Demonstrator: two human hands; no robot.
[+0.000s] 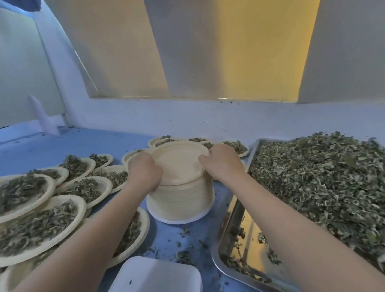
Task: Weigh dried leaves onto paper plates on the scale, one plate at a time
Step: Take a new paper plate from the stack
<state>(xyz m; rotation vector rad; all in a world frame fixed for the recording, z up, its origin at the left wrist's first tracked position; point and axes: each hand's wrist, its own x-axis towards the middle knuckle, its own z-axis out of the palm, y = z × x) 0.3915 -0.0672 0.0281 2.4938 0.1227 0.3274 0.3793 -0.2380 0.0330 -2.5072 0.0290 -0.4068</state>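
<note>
1. Head view: the left hand (144, 168) is curled over the left rim of the top paper plate (179, 162), gripping it, and the right hand (221, 164) grips the right rim, thumb lying on the plate's upper face.
2. That plate sits tilted atop a tall stack of empty plates (181, 200), which stands on the blue table (165, 236) between the two forearms.
3. To the left, many filled plates (35, 230) overlap one another, each heaped with dried leaves; more of them sit behind the stack.
4. To the right, a steel tray (238, 223) holds a big pile of dried leaves (323, 183), its near corner bare and shiny.
5. At the bottom edge a white scale platform (154, 281) shows, with loose crumbs scattered on the table beside it.
</note>
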